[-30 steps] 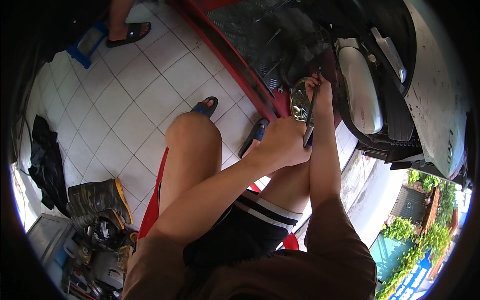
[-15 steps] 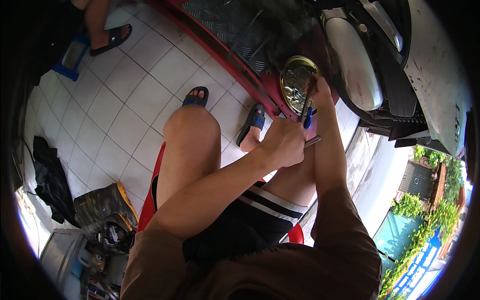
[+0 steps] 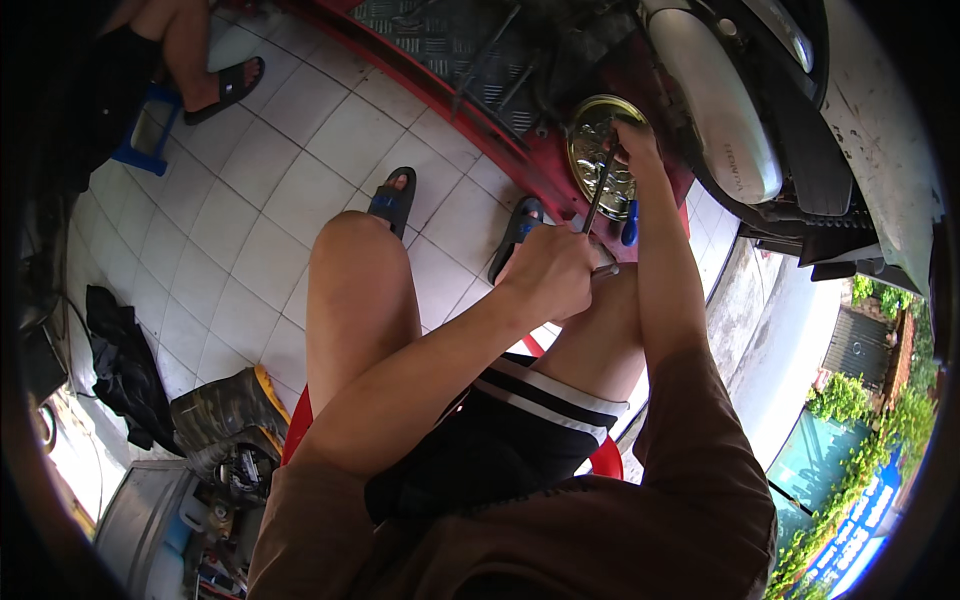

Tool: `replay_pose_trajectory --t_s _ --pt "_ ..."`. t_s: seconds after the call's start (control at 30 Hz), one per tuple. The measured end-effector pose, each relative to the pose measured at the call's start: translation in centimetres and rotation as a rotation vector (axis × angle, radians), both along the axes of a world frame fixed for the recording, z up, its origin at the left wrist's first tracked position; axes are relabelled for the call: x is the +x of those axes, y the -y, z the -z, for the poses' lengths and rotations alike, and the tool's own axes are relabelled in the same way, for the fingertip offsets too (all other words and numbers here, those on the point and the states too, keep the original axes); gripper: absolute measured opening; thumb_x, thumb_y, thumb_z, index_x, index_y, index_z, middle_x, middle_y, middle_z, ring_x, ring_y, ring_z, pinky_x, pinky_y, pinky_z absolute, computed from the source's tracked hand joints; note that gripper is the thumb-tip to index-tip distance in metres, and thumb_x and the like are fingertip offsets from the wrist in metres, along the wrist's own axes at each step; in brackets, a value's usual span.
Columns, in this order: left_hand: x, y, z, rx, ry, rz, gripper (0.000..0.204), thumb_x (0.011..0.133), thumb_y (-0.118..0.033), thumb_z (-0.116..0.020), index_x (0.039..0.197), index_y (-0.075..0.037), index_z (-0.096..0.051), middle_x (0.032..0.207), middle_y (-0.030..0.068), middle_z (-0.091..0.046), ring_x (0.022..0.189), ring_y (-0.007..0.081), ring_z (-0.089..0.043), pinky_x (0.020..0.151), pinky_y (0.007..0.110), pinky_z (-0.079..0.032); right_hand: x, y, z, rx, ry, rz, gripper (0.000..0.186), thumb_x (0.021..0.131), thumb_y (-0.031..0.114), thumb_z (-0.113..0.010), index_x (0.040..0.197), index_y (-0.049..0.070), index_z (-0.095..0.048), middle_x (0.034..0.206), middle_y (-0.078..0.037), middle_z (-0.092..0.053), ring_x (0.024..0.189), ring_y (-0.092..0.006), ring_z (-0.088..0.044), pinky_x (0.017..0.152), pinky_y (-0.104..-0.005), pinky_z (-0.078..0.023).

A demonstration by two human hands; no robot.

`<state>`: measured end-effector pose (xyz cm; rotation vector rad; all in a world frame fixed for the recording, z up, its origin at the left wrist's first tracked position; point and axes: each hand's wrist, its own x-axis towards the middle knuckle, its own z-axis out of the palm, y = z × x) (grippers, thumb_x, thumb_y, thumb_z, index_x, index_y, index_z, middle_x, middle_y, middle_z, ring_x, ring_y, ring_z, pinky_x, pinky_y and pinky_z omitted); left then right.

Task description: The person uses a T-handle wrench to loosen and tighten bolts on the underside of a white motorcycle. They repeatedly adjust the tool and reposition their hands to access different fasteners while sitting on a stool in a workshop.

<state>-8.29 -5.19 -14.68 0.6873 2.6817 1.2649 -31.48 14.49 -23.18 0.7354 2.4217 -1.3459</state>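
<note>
My left hand is closed around the crossbar of a T-handle wrench, and a bare metal end pokes out beside the thumb. The wrench's dark shaft slants up and away to my right hand, whose fingers close around its far end. That hand is above the near right part of a round golden tray with small shiny metal parts in it; their kinds are too small to tell. A blue handle shows between the tray's near edge and my right forearm; the rest of that tool is hidden.
The tray rests on a red platform with a ribbed black mat. A motorcycle stands close on the right. Boots and a black cloth lie at the left. Another person's sandalled foot is beside a blue stool.
My right hand has moved slightly farther away over the tray with the wrench's far end. My left hand has shifted a little left. The view has tilted slightly.
</note>
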Motion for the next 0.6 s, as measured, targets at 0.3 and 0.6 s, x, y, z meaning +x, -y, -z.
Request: replay_pose_trajectory --t_s 0.3,0.6 --pt "-0.6 0.2 -0.2 -0.059 0.232 0.102 0.015 0.065 -0.017 -0.067 0.064 -0.003 -0.067 0.065 0.0179 -0.063 0.07 0.0322 -0.065 0.069 0.04 -0.051 0.0 0.9 -0.3 0.154 0.16 -0.303 0.017 0.082 0.021 -0.067 0.09 0.006 -0.065 0.068 -0.001 -0.062 0.06 -0.0114 -0.063 0.055 -0.0261 -0.05" --pt "-0.3 -0.2 0.5 -0.081 0.154 0.078 0.02 0.066 -0.024 -0.068 0.063 -0.004 -0.066 0.066 0.0163 -0.064 0.071 0.0321 -0.065 0.069 0.04 -0.051 -0.2 0.4 0.7 0.149 0.168 -0.327 0.014 0.079 0.014 -0.067 0.08 0.0 -0.065 0.07 -0.009 -0.063 0.057 -0.0169 -0.064 0.046 -0.0282 -0.053"
